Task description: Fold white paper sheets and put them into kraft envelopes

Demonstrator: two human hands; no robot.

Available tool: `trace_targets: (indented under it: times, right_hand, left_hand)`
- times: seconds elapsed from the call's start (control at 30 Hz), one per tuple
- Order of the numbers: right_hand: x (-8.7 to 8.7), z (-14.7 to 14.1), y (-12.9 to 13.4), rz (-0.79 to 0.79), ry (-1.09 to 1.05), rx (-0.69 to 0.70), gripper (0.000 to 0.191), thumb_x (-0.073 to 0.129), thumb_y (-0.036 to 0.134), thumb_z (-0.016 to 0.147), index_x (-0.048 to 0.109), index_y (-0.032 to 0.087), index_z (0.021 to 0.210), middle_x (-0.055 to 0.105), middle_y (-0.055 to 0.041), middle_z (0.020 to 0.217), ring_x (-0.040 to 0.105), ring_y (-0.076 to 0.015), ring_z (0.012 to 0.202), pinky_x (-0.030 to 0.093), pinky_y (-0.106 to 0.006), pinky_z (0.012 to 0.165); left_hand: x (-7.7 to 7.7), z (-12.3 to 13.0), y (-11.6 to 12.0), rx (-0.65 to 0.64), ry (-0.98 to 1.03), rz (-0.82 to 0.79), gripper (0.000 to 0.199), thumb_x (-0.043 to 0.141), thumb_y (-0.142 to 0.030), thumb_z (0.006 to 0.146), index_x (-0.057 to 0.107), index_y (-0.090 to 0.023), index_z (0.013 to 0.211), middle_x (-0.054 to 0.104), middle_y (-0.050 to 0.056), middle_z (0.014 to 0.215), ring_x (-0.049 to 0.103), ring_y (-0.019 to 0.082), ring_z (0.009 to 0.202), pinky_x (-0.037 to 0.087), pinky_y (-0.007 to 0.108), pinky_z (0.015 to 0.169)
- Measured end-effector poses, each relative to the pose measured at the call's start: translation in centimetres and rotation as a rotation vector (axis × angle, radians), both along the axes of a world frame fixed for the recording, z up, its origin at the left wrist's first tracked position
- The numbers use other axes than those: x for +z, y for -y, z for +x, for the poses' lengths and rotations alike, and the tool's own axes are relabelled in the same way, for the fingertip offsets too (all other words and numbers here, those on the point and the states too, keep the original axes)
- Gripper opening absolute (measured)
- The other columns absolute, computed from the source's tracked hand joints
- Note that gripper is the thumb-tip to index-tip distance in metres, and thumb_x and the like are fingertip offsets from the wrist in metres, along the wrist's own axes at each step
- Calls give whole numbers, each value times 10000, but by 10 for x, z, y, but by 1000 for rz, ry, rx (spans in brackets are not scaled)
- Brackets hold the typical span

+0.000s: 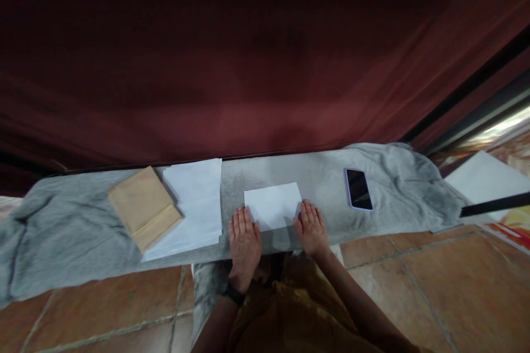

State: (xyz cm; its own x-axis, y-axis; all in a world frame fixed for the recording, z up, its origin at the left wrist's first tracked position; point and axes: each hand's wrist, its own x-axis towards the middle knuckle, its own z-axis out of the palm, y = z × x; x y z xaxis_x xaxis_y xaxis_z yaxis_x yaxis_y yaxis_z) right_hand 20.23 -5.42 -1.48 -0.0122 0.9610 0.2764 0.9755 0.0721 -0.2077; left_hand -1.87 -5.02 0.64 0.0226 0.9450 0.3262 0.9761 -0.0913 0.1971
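Observation:
A white sheet of paper [274, 205], small and rectangular, lies flat on a grey cloth-covered surface [321, 176] in front of me. Along its left edge rests my left hand [245, 240], palm down with the fingers stretched out; a dark band circles that wrist. At the paper's lower right corner lies my right hand [312, 228], also palm down and flat, its fingertips pointing away from me. Neither hand grips anything. Whether the paper is folded or a single layer, I cannot tell.
To the left, a brown envelope [143, 204] partly overlaps a stack of larger white sheets [199, 198]. A phone [359, 190] with a purple edge lies at the right. Behind the surface hangs a dark red cloth [256, 77]. Below are brown floor tiles [124, 309].

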Motion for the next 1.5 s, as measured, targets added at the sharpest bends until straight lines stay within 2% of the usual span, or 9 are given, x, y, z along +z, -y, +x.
trace_targets:
  times: [0.17, 0.27, 0.37, 0.53, 0.77, 1.1, 1.37, 1.5]
  right_hand:
    - [15, -21, -26, -24, -81, 116, 578, 289, 358, 1073, 316, 102, 1590, 420, -174, 1593, 388, -301, 1477, 322, -519, 1190]
    - [19, -38, -44, -28, -95, 226, 534, 274, 311, 1075, 372, 127, 1567, 441, -149, 1586, 375, -267, 1487, 328, -508, 1194]
    - [18, -50, -58, -29, -79, 290, 501, 277, 281, 1078, 446, 128, 1523, 480, -136, 1563, 384, -228, 1479, 310, -469, 1215]
    - [10, -52, -71, -36, -37, 267, 477, 357, 305, 1071, 474, 153, 1507, 466, -125, 1574, 389, -240, 1476, 279, -480, 1223]
    - [2, -44, -78, -14, -14, 145, 531, 387, 365, 1067, 431, 114, 1533, 422, -159, 1592, 396, -284, 1472, 300, -495, 1204]
    - [-7, -21, -76, 79, -40, 25, 603, 287, 408, 1075, 392, 43, 1543, 454, -229, 1552, 434, -332, 1435, 319, -559, 1172]
    - [-7, -12, -68, 96, -16, -61, 626, 294, 419, 1081, 404, -15, 1518, 456, -265, 1538, 426, -353, 1432, 307, -551, 1175]
    - [-3, -11, -65, 106, -40, -91, 620, 279, 411, 1084, 412, -20, 1510, 442, -279, 1542, 400, -362, 1450, 319, -576, 1166]
  left_hand:
    - [0, 31, -25, -176, 28, -64, 630, 323, -234, 1015, 189, -74, 1609, 320, 195, 1638, 253, 292, 1545, 296, 540, 1241]
    - [-6, 45, -39, -282, 5, -115, 624, 331, -169, 983, 247, -60, 1591, 323, 184, 1640, 238, 269, 1550, 287, 513, 1251]
    - [-11, 49, -49, -315, -49, -155, 606, 329, -126, 961, 325, -49, 1562, 327, 182, 1639, 234, 265, 1550, 269, 496, 1258]
    - [-13, 40, -62, -267, -69, -179, 596, 323, -145, 967, 343, -44, 1554, 344, 184, 1632, 232, 259, 1552, 268, 492, 1253]
    - [-12, 20, -72, -142, -19, -133, 592, 310, -295, 1014, 352, -65, 1557, 390, 180, 1606, 291, 265, 1532, 290, 501, 1240]
    - [-13, -3, -64, -24, 26, -55, 633, 293, -388, 1036, 349, -18, 1547, 373, 241, 1591, 330, 322, 1512, 307, 559, 1217]
    - [-13, -9, -60, 39, 34, -31, 630, 300, -399, 1046, 370, -10, 1536, 400, 251, 1577, 331, 337, 1509, 298, 554, 1223]
    - [-9, -1, -55, 56, 26, -7, 632, 306, -372, 1045, 340, 25, 1537, 373, 278, 1585, 306, 356, 1516, 286, 569, 1224]
